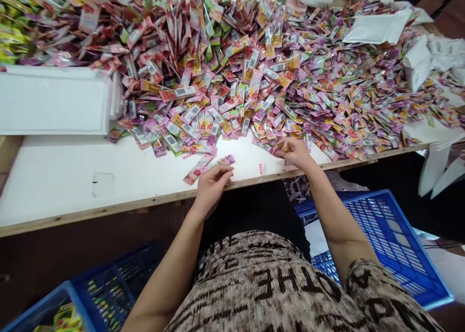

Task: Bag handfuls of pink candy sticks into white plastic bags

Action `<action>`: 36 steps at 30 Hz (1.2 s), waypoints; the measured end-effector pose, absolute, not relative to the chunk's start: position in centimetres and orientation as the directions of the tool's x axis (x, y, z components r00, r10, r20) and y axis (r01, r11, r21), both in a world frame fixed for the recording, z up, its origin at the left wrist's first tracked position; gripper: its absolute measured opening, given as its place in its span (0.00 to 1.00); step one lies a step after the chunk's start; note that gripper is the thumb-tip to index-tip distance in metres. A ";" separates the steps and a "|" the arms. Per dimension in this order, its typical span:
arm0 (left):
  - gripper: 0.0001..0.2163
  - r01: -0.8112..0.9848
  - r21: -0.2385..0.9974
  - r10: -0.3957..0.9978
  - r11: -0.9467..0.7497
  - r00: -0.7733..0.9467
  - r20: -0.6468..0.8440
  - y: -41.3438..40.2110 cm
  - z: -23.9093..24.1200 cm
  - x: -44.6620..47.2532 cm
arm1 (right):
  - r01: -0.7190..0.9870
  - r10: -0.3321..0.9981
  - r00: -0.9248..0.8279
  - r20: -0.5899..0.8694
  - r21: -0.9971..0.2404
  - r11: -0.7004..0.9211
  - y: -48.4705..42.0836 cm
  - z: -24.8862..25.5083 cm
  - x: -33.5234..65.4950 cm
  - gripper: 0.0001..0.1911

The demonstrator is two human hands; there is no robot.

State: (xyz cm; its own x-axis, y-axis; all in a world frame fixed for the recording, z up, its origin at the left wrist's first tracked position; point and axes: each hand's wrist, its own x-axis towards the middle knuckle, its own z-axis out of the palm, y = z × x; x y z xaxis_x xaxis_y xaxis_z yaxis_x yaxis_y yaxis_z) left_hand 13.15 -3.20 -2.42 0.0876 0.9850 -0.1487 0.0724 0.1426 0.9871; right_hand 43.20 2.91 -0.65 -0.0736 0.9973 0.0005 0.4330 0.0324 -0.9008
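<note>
My left hand (pixel 212 185) is at the table's front edge, fingers curled together with the thumb against them. Just beyond its knuckles, a pink sachet (pixel 196 171) and a purple-ended sachet (pixel 227 161) lie crossed on the white tabletop (pixel 247 158). Whatever the left fingers may hold is hidden. Further right, my right hand (pixel 297 153) pinches a small orange-yellow sachet (pixel 286 147) at the near edge of a big heap of slim, colourful sachets (pixel 225 104). A tiny red-and-white slip (pixel 262 168) lies between my hands.
White padded pouches (pixel 54 99) are stacked at left, with another pouch (pixel 378 26) on the heap at right. Yellow packets (pixel 14 36) fill the far left. A blue crate (pixel 385 235) stands below on my right, other crates (pixel 109 288) on my left. A wooden lip (pixel 109 209) edges the table.
</note>
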 end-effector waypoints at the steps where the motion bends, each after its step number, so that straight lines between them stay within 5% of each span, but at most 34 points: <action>1: 0.11 0.060 0.987 0.984 0.149 0.090 -0.154 -3.1 -2.3 13.3 | 0.292 0.999 0.033 -0.030 -0.956 -0.038 3.1 -0.6 43.8 0.18; 5: 0.21 -0.061 0.992 0.975 0.113 0.200 -0.098 -1.9 -1.1 16.1 | -0.088 0.983 0.118 -0.140 -0.988 -0.131 2.1 0.2 41.6 0.23; 8: 0.41 -0.234 0.970 0.956 0.072 0.293 0.000 -1.2 -0.3 19.7 | -0.184 0.993 -0.044 -0.112 -0.976 -0.118 0.2 1.0 36.2 0.24; 10: 0.44 -0.298 0.951 0.964 0.087 0.266 -0.005 -1.2 -0.2 21.3 | -0.208 0.973 -0.210 -0.100 -0.968 -0.144 -0.4 1.6 33.6 0.24; 12: 0.38 -0.267 0.942 0.958 0.204 0.251 -0.136 -1.4 -0.3 21.5 | -0.083 0.932 -0.355 -0.070 -0.991 -0.106 0.3 2.2 33.6 0.27; 14: 0.28 -0.190 0.913 0.909 0.361 0.288 -0.300 -1.5 -0.5 20.7 | 0.213 0.952 -0.307 -0.002 -0.975 0.066 2.1 2.4 36.2 0.26; 17: 0.19 -0.195 0.892 0.891 0.407 0.301 -0.340 -1.3 -0.5 19.0 | 0.710 0.977 0.027 0.210 -0.692 0.129 5.8 1.8 42.7 0.15; 19: 0.15 -0.253 0.900 0.923 0.354 0.247 -0.294 -1.2 -0.4 18.3 | 0.828 0.968 0.116 0.223 -0.560 0.030 7.8 0.9 46.9 0.13; 22: 0.15 -0.270 0.910 0.947 0.315 0.158 -0.281 -1.1 -0.3 18.0 | 0.799 0.963 0.144 0.230 -0.601 0.024 8.9 0.1 50.9 0.10; 26: 0.17 -0.263 0.931 0.966 0.255 0.120 -0.230 -1.1 -0.2 18.5 | 0.708 0.887 0.217 0.409 -0.691 0.146 8.1 -0.2 52.5 0.08; 32: 0.11 -0.232 0.931 0.953 0.282 0.184 -0.243 -1.6 0.2 18.9 | 0.808 0.964 0.047 0.260 -0.577 0.116 8.5 -1.7 51.4 0.08; 36: 0.13 -0.192 0.948 0.959 0.254 0.181 -0.220 -1.7 -0.5 18.1 | 0.644 0.888 0.217 0.405 -0.743 0.181 7.7 -0.3 51.0 0.05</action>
